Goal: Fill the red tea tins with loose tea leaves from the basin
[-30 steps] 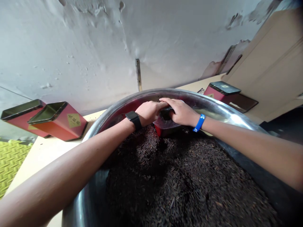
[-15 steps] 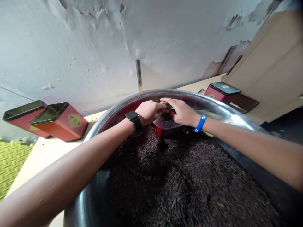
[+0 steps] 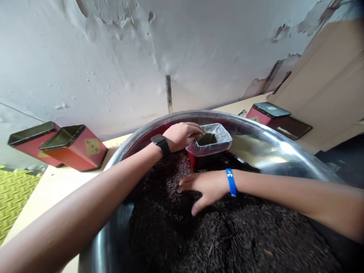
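A big steel basin [image 3: 273,146] holds a heap of dark loose tea leaves [image 3: 227,235]. At its far side a red tin lined with a clear plastic bag [image 3: 209,142] stands in the leaves, its mouth open. My left hand [image 3: 182,135], with a black watch on the wrist, grips the bag's rim on the tin's left side. My right hand [image 3: 203,187], with a blue wristband, lies on the leaves in front of the tin, fingers dug in and slightly curled.
Two open red tins [image 3: 72,147] lie tilted on the pale table at the left by the wall. A closed red tin [image 3: 265,113] and a dark lid [image 3: 294,128] sit at the right. A green mat [image 3: 14,197] covers the floor at left.
My right hand left the tin's top and dropped onto the tea leaves in front of it. The lined mouth of the tin is now uncovered. My left hand stayed on the rim.
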Action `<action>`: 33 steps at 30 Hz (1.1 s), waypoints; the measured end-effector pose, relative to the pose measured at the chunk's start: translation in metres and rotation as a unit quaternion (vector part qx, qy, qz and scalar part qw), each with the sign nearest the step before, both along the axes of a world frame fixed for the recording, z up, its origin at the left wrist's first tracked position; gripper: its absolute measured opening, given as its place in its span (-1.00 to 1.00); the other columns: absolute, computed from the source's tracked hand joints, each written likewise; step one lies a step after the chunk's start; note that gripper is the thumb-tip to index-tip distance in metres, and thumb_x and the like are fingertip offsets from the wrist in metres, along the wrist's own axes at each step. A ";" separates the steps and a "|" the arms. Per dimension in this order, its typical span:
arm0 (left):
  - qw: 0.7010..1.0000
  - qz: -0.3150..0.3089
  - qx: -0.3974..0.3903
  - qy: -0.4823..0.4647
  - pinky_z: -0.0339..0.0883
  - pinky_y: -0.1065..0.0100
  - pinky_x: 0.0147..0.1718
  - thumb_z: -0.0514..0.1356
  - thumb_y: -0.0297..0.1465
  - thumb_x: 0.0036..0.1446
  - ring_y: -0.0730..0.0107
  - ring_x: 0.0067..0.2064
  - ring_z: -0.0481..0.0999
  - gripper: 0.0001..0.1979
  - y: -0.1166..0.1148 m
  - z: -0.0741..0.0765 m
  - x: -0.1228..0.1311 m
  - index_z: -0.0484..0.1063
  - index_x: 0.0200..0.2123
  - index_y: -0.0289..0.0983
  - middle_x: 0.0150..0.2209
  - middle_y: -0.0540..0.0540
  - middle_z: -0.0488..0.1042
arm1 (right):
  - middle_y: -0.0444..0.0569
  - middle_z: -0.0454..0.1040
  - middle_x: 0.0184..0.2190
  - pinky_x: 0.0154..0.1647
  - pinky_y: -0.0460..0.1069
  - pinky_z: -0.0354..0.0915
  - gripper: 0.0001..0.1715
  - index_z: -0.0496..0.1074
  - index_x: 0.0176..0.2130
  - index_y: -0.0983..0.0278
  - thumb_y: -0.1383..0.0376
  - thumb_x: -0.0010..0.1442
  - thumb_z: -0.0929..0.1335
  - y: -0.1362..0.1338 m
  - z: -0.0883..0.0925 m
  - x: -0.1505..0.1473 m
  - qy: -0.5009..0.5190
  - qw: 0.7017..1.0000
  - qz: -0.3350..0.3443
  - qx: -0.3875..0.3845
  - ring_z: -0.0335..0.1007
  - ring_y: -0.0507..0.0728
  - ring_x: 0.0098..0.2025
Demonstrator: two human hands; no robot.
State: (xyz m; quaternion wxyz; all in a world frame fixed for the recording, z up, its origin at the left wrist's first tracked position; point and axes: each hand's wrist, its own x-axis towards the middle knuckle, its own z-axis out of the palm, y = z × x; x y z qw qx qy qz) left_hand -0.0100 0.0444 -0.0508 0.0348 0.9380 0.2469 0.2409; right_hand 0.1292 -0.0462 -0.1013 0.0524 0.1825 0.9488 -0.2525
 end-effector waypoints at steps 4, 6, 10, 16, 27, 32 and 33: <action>1.000 0.023 0.004 -0.003 0.27 0.35 -0.07 0.03 -0.34 0.20 0.43 -0.05 0.40 -0.76 0.000 0.001 -0.002 0.47 -0.17 -0.18 -0.03 -0.03 0.42 | 0.16 0.13 0.12 0.11 0.16 0.06 0.06 0.31 0.05 0.26 -0.26 -0.34 0.37 -0.006 -0.011 -0.001 -0.089 0.992 -0.002 -0.094 0.01 0.37 0.16; 0.999 0.035 0.004 0.002 0.26 0.33 -0.05 0.01 -0.31 0.21 0.42 -0.03 0.39 -0.74 0.001 0.000 -0.003 0.46 -0.15 -0.19 -0.01 -0.05 0.40 | 0.14 0.22 0.05 0.08 0.13 0.10 0.15 0.28 0.08 0.26 -0.25 -0.41 0.40 -0.009 -0.004 -0.002 -0.112 0.985 0.026 -0.127 0.10 0.35 0.11; 0.999 0.050 -0.002 0.013 0.25 0.31 -0.02 -0.01 -0.29 0.22 0.40 -0.01 0.37 -0.71 0.006 -0.004 -0.005 0.41 -0.09 -0.21 0.02 -0.07 0.36 | 0.21 0.22 0.07 0.04 0.15 0.13 0.22 0.21 0.13 0.30 -0.20 -0.43 0.43 -0.016 0.012 -0.006 -0.156 0.977 0.070 -0.126 0.17 0.38 0.07; 0.997 0.076 -0.020 0.017 0.25 0.30 -0.04 -0.02 -0.23 0.22 0.35 -0.02 0.38 -0.61 0.011 -0.009 -0.006 0.26 0.06 -0.25 0.03 -0.13 0.36 | 0.00 0.44 -0.21 -0.12 0.08 0.24 -0.03 0.34 -0.03 0.23 -0.12 -0.42 0.46 -0.023 0.013 -0.014 -0.225 0.945 0.127 -0.199 0.35 0.26 -0.13; 0.992 0.105 -0.044 0.049 0.27 0.26 -0.09 -0.08 -0.19 0.22 0.29 -0.05 0.42 -0.58 0.013 -0.009 -0.009 0.28 0.05 -0.25 -0.04 -0.17 0.43 | -0.23 0.44 -0.38 -0.20 -0.10 0.22 -0.48 0.41 -0.28 0.19 0.07 -0.28 0.48 -0.021 0.028 -0.013 -0.192 0.937 0.097 -0.276 0.37 0.06 -0.28; 0.995 0.085 -0.055 0.020 0.30 0.30 -0.14 -0.03 -0.23 0.20 0.35 -0.13 0.46 -0.63 0.015 -0.009 -0.011 0.34 0.00 -0.22 -0.13 -0.11 0.48 | -0.18 0.44 -0.38 -0.29 -0.16 0.20 -0.50 0.40 -0.19 0.24 0.11 -0.14 0.44 -0.009 0.054 -0.002 -0.053 0.973 0.066 -0.213 0.34 -0.01 -0.35; 0.995 0.082 -0.061 0.015 0.30 0.32 -0.16 -0.02 -0.24 0.20 0.36 -0.16 0.47 -0.64 0.014 -0.008 -0.011 0.35 -0.01 -0.22 -0.14 -0.10 0.49 | -0.17 0.44 -0.37 -0.30 -0.16 0.20 -0.50 0.39 -0.18 0.25 0.12 -0.13 0.44 -0.006 0.060 0.000 -0.026 0.980 0.054 -0.192 0.34 -0.01 -0.35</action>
